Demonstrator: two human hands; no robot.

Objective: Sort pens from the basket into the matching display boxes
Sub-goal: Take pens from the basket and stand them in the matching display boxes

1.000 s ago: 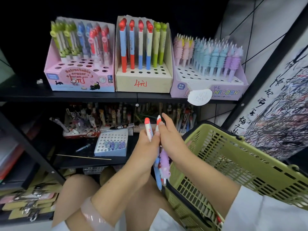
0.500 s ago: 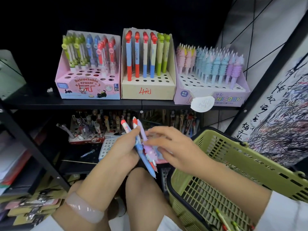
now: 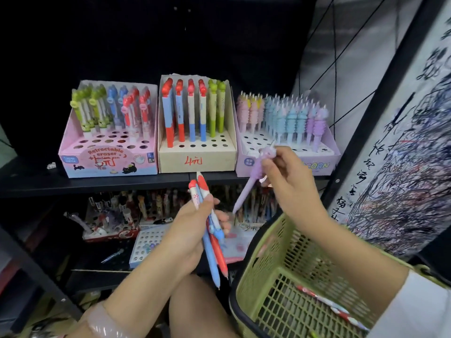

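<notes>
A green basket (image 3: 288, 284) is seen nearest, at the lower right, with a few pens (image 3: 327, 302) lying on its mesh floor. Just left of it, a bundle of red and blue pens (image 3: 212, 242) is held in the left hand (image 3: 188, 236); its grip is closed round them, with the capped ends pointing up past the thumb and the tips pointing down. Higher and to the right, a purple unicorn pen (image 3: 251, 178) is pinched in the grip of the right hand (image 3: 290, 176), tilted with its tip down and to the left, in front of the lower edge of the unicorn box (image 3: 319, 167).

Behind the hands, a lower shelf (image 3: 97, 262) is filled with mixed pens and a white holed tray (image 3: 144, 245). On the upper shelf (image 3: 97, 184), three display boxes are set side by side: a pink eraser-pen box (image 3: 107, 162) on the left, a beige box (image 3: 197, 159) of tall red, blue and green pens in the middle, and the unicorn box with pastel pens on the right. A scribbled paper sheet (image 3: 400, 167) is hung at the far right.
</notes>
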